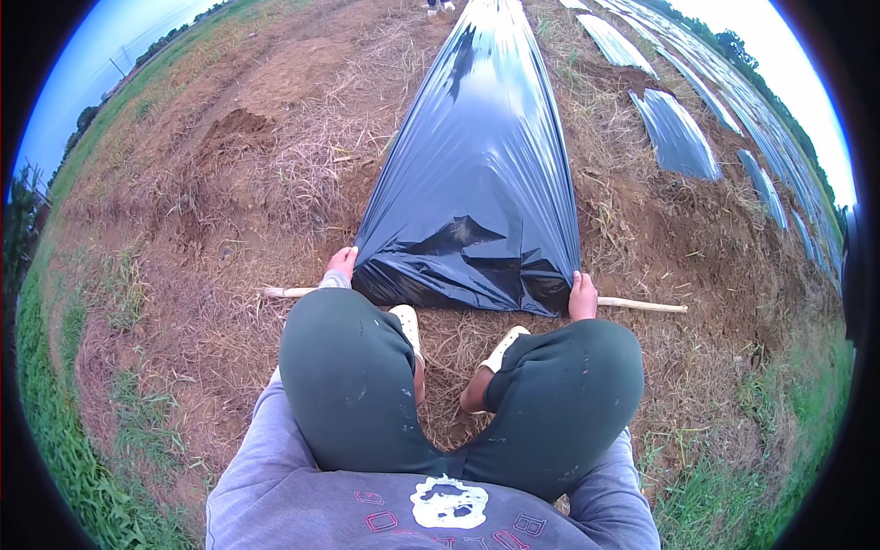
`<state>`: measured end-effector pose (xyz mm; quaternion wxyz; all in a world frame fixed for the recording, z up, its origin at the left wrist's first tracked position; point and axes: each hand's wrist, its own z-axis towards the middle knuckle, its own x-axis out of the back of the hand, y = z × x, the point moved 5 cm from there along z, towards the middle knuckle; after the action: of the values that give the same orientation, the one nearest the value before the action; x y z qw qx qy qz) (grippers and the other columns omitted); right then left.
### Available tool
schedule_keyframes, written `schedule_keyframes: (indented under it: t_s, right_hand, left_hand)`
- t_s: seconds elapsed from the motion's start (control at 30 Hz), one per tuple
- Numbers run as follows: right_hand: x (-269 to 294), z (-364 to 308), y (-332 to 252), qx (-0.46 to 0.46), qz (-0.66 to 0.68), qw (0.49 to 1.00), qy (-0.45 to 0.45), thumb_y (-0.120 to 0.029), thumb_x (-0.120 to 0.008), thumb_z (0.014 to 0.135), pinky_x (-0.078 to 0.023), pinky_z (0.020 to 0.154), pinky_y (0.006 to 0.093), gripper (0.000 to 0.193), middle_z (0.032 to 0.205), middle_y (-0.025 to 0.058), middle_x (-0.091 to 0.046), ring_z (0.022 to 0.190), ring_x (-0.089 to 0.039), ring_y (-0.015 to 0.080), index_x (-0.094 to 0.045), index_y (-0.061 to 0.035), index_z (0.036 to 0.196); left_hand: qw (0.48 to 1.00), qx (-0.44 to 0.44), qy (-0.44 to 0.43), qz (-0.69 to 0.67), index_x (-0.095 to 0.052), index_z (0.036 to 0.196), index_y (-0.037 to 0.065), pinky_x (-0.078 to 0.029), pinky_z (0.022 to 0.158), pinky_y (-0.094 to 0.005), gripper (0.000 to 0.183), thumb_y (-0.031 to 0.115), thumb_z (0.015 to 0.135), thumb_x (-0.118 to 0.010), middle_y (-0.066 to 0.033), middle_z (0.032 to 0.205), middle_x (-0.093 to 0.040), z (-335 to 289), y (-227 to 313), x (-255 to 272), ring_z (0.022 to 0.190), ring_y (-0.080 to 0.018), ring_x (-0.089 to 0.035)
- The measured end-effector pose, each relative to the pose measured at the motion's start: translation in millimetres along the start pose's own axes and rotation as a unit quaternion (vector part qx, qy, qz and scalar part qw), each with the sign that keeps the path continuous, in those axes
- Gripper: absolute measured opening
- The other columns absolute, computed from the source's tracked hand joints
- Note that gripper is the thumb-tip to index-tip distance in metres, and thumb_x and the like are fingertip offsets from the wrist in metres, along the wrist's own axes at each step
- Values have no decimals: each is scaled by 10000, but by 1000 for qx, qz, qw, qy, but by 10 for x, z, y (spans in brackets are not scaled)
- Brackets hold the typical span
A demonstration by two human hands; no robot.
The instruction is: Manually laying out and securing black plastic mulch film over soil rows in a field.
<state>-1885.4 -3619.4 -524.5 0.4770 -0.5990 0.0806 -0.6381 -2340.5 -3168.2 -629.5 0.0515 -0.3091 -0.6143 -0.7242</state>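
Observation:
A long sheet of shiny black plastic film (472, 197) stretches from just beyond my feet far up the field. My left hand (342, 262) is closed on its near left corner, fingers pinching the edge. At the near right corner my right hand (583, 298) grips the film, thumb upward. The film between them is pulled fairly taut, with creases and a darker fold along the near edge. A pale wooden stick (642, 304) lies crosswise at that edge; its ends show on both sides, and its middle is hidden by the film.
I squat with my cream clogs (500, 348) close to the film's near edge. Brown soil with dry straw (302, 174) surrounds it. Strips of silvery film (676, 133) lie over beds at the right. Green grass (73, 458) grows at the lower left. Someone's feet (441, 7) show at the far end.

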Motion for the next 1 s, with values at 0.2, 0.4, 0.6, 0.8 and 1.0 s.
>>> schedule_keyframes:
  t_s: [0.2,0.4,0.6,0.8,1.0]
  right_hand:
    - [-5,-5,2,-3,4,1000,-1,-354,-438,995,-401,697,532,382,834,276,-583,847,-533,497,-525,-6,864]
    - [-11,-5,0,-6,-5,1000,-1,-359,-432,996,-403,691,529,385,832,273,-581,836,-537,492,-524,-8,865]
    - [-16,-12,-6,-11,-6,1000,-4,-361,-429,997,-403,687,523,388,820,270,-576,825,-536,488,-519,-7,863]
    - [-24,-9,-13,-9,-8,1000,-8,-366,-423,999,-397,685,517,400,806,265,-567,812,-528,482,-509,-5,847]
    - [-12,-12,-21,-7,-2,1000,-6,-365,-420,1000,-397,690,517,402,809,264,-568,817,-528,481,-509,-6,843]
  left_hand:
    - [1000,-2,6,2,-624,990,45,-456,775,-344,409,440,939,-529,-117,846,-644,20,-31,-16,790,-217,-594]
    - [1000,8,-4,-4,-632,1010,44,-457,804,-339,410,435,940,-528,-121,879,-658,-21,68,-3,829,-220,-607]
    - [999,32,1,12,-639,995,44,-457,811,-335,411,437,938,-536,-112,875,-662,-106,185,24,826,-194,-601]
    - [1000,21,5,6,-640,992,53,-458,802,-340,415,452,930,-543,-108,871,-662,-94,173,13,816,-199,-600]
    - [998,56,-13,11,-634,969,44,-456,788,-340,425,456,929,-542,-106,858,-657,-86,122,-1,799,-190,-592]
